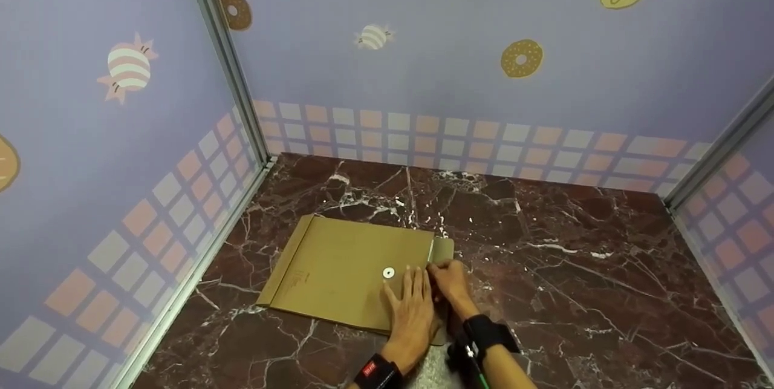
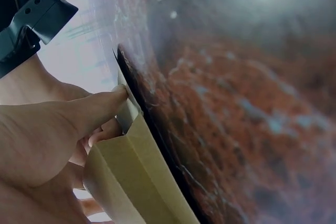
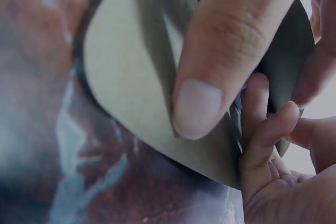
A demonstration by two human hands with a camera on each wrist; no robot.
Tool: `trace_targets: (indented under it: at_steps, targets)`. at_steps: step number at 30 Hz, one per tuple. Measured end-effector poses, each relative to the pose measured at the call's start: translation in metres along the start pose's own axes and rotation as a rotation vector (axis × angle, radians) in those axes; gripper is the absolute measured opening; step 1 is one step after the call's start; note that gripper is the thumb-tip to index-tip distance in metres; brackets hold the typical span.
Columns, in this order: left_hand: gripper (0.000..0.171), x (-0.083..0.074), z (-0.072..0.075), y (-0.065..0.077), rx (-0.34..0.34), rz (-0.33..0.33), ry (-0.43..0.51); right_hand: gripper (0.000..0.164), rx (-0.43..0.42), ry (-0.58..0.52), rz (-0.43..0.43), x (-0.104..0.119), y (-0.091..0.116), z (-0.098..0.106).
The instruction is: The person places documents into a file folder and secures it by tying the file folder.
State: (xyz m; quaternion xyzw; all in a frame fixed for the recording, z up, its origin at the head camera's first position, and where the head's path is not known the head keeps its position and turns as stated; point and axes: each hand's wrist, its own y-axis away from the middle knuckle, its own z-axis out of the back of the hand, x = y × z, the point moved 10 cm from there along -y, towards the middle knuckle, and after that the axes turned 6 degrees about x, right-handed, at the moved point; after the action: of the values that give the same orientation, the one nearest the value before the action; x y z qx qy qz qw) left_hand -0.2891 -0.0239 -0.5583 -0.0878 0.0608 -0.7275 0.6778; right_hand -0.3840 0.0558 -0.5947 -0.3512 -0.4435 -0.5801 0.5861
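Note:
A flat brown kraft-paper envelope with a white round button lies on the dark marbled surface. My left hand rests on its right part with the fingers extended. In the left wrist view, the left thumb touches the open edge of the envelope. At that opening my right hand has its fingers curled and pinches the edge; what lies between the fingertips is partly hidden. The right wrist view shows the right thumb over the tan rounded flap.
Purple panels with sweets and checks printed on them enclose the marbled surface at the back and sides. A metal corner post stands at the back left. Each wrist wears a black band.

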Motion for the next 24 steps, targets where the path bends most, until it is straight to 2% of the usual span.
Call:
trace_targets:
  at_steps: [5, 10, 15, 18, 22, 24]
  targets:
    - [0.080, 0.000, 0.002, 0.001, -0.019, -0.003, 0.019, 0.013, -0.014, 0.022, 0.027, 0.002, -0.004, 0.000]
    - [0.080, -0.001, 0.001, 0.001, 0.008, -0.003, 0.012, 0.011, -0.027, 0.019, 0.014, 0.000, -0.005, 0.000]
    - [0.082, -0.002, 0.000, 0.001, 0.035, -0.021, 0.035, 0.012, -0.049, 0.042, 0.095, 0.009, -0.004, 0.004]
    - [0.084, -0.002, -0.001, 0.002, 0.084, -0.078, 0.148, 0.013, -0.041, 0.061, 0.086, 0.009, -0.002, 0.008]
    - [0.062, 0.007, -0.009, 0.001, 0.225, -0.163, 0.383, 0.015, 0.007, -0.005, 0.015, 0.005, 0.000, 0.016]
    - [0.051, 0.017, -0.011, 0.000, 0.267, -0.190, 0.463, 0.017, 0.009, -0.061, -0.001, 0.005, 0.001, 0.024]
